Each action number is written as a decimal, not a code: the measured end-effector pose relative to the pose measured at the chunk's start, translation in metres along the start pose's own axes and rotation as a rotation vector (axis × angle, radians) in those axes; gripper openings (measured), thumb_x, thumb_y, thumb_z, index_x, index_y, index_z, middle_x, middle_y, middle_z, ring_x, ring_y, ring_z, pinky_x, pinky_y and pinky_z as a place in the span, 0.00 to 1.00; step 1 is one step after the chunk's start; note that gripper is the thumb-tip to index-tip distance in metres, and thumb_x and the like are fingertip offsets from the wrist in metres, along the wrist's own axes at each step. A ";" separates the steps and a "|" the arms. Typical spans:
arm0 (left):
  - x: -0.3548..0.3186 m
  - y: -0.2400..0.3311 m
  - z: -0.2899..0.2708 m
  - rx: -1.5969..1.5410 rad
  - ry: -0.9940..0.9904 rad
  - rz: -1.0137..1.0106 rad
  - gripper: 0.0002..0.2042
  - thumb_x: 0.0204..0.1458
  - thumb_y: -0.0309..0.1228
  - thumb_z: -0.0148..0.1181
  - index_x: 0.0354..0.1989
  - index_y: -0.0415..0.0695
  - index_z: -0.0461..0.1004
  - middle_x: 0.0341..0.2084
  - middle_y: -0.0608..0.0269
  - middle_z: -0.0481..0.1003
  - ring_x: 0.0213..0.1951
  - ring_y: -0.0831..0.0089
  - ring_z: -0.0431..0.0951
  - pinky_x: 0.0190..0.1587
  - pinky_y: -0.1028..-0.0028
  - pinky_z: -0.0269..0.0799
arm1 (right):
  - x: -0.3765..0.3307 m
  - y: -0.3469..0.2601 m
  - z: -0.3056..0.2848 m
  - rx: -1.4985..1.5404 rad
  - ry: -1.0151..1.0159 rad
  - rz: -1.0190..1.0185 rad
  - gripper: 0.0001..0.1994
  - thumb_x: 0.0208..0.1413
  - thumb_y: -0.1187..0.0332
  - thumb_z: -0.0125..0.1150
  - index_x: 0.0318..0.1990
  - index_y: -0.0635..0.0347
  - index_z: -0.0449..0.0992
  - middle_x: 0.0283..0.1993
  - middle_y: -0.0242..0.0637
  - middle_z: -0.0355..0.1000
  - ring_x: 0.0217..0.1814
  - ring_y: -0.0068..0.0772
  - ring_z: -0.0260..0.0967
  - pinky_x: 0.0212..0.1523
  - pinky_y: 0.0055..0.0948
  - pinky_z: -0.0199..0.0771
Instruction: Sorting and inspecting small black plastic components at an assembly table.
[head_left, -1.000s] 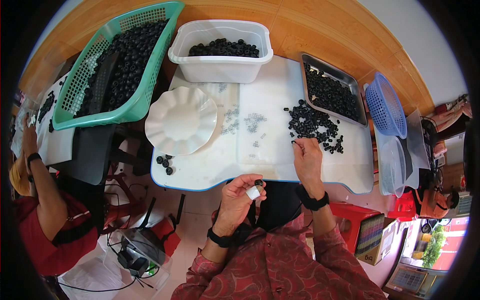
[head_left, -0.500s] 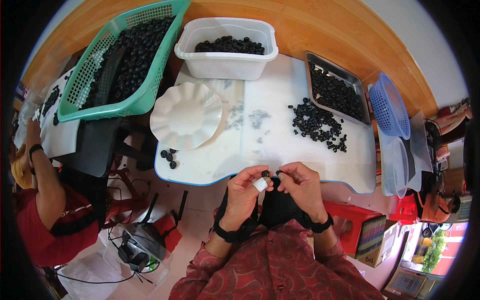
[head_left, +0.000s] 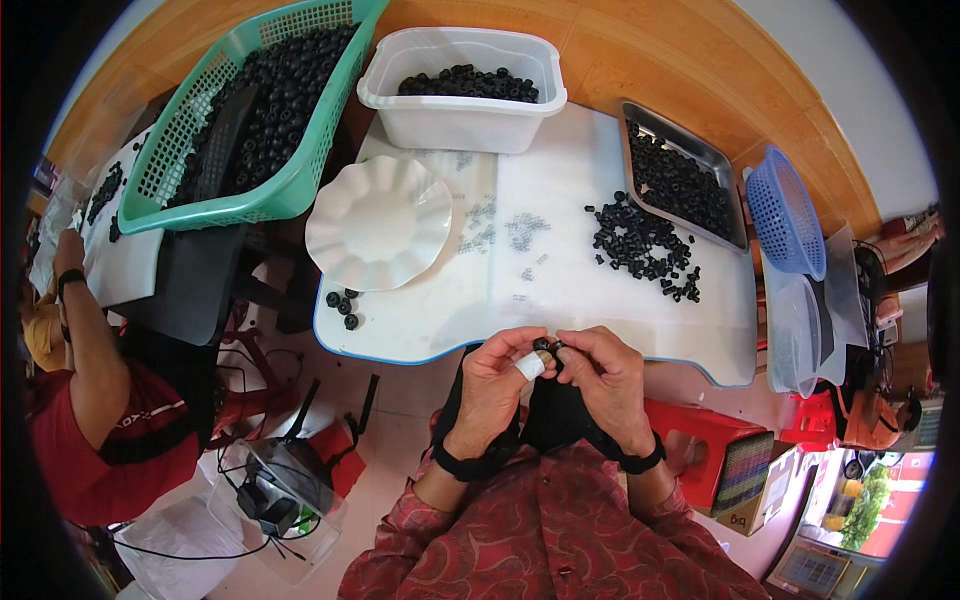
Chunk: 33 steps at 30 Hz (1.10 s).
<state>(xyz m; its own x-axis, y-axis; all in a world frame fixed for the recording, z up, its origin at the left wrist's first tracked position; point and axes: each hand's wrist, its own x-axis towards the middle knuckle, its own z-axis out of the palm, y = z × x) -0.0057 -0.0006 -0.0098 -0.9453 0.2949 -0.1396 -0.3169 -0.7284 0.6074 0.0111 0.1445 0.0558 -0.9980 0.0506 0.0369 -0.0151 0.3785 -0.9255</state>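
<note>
Both of my hands meet just off the table's near edge. My left hand (head_left: 496, 385), with white tape wrapped on one digit, pinches a small round black part (head_left: 541, 345) with a hole in it. Against that part press the closed fingertips of my right hand (head_left: 608, 385); the small dark piece in them is mostly hidden. Several small black cylindrical pieces (head_left: 645, 245) lie loose on the right of the white table (head_left: 570, 300), beside a metal tray (head_left: 738, 240) of the same pieces. Several round black parts (head_left: 350, 321) sit near the left edge.
A white scalloped plate (head_left: 375, 225) stands at the table's left. Behind it are a white tub (head_left: 460, 128) and a green basket (head_left: 290, 205), both holding black round parts. A blue basket (head_left: 785, 215) stands at right. Another person's arm (head_left: 95, 375) is at far left.
My hands have come together: the right fingertips, apart from the round black part before, now touch it. The whole view has shifted slightly.
</note>
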 end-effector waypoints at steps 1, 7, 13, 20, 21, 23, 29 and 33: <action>0.000 0.000 0.000 0.000 0.000 -0.005 0.15 0.52 0.17 0.60 0.49 0.33 0.73 0.38 0.55 0.78 0.36 0.71 0.79 0.44 0.71 0.78 | 0.000 0.000 0.000 0.001 0.001 -0.019 0.08 0.57 0.81 0.58 0.44 0.67 0.77 0.37 0.38 0.74 0.29 0.21 0.74 0.29 0.19 0.73; 0.000 -0.002 -0.004 -0.003 -0.003 -0.015 0.15 0.52 0.18 0.61 0.49 0.33 0.72 0.38 0.55 0.78 0.37 0.71 0.79 0.44 0.72 0.78 | -0.001 0.001 0.003 0.120 -0.007 0.036 0.07 0.58 0.81 0.57 0.43 0.67 0.77 0.37 0.37 0.73 0.32 0.21 0.74 0.32 0.19 0.74; 0.001 -0.002 -0.005 -0.120 -0.043 -0.020 0.14 0.55 0.16 0.57 0.50 0.32 0.71 0.40 0.53 0.77 0.38 0.71 0.80 0.44 0.73 0.79 | -0.001 0.005 0.004 0.265 0.023 0.048 0.06 0.57 0.82 0.58 0.42 0.67 0.76 0.40 0.36 0.72 0.35 0.20 0.73 0.35 0.18 0.76; 0.001 -0.003 -0.007 -0.158 -0.063 -0.031 0.14 0.54 0.16 0.58 0.50 0.32 0.71 0.40 0.52 0.77 0.38 0.70 0.80 0.44 0.74 0.79 | 0.001 0.006 0.008 0.287 0.045 -0.009 0.06 0.57 0.83 0.57 0.41 0.68 0.76 0.40 0.37 0.71 0.36 0.23 0.74 0.37 0.20 0.78; 0.001 -0.003 -0.007 -0.157 -0.063 -0.028 0.14 0.54 0.16 0.59 0.50 0.32 0.72 0.39 0.52 0.77 0.37 0.70 0.80 0.43 0.74 0.79 | 0.001 0.005 0.008 0.287 0.044 -0.009 0.06 0.57 0.83 0.57 0.41 0.68 0.76 0.40 0.37 0.71 0.36 0.23 0.74 0.37 0.20 0.78; 0.001 -0.003 -0.006 -0.156 -0.062 -0.025 0.14 0.54 0.16 0.59 0.50 0.32 0.72 0.39 0.52 0.77 0.37 0.70 0.80 0.43 0.74 0.79 | 0.001 0.004 0.009 0.282 0.042 -0.009 0.06 0.57 0.84 0.57 0.41 0.69 0.76 0.39 0.37 0.70 0.36 0.23 0.75 0.38 0.20 0.78; 0.000 -0.002 -0.003 -0.091 -0.044 0.002 0.14 0.54 0.16 0.58 0.49 0.32 0.72 0.38 0.53 0.78 0.37 0.71 0.80 0.43 0.74 0.79 | 0.001 0.006 0.010 0.304 0.038 -0.016 0.06 0.57 0.84 0.57 0.41 0.69 0.75 0.39 0.37 0.70 0.35 0.24 0.75 0.37 0.21 0.78; 0.000 -0.002 -0.004 -0.073 -0.041 0.010 0.13 0.54 0.16 0.58 0.49 0.32 0.72 0.38 0.53 0.78 0.37 0.71 0.80 0.43 0.74 0.78 | 0.002 0.006 0.010 0.289 0.033 -0.019 0.06 0.57 0.84 0.57 0.41 0.69 0.75 0.39 0.37 0.70 0.35 0.25 0.76 0.37 0.21 0.78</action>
<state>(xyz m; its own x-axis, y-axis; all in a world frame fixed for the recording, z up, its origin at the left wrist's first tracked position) -0.0053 -0.0013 -0.0144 -0.9450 0.3113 -0.1006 -0.3136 -0.7743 0.5497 0.0087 0.1379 0.0466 -0.9950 0.0777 0.0633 -0.0553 0.1010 -0.9933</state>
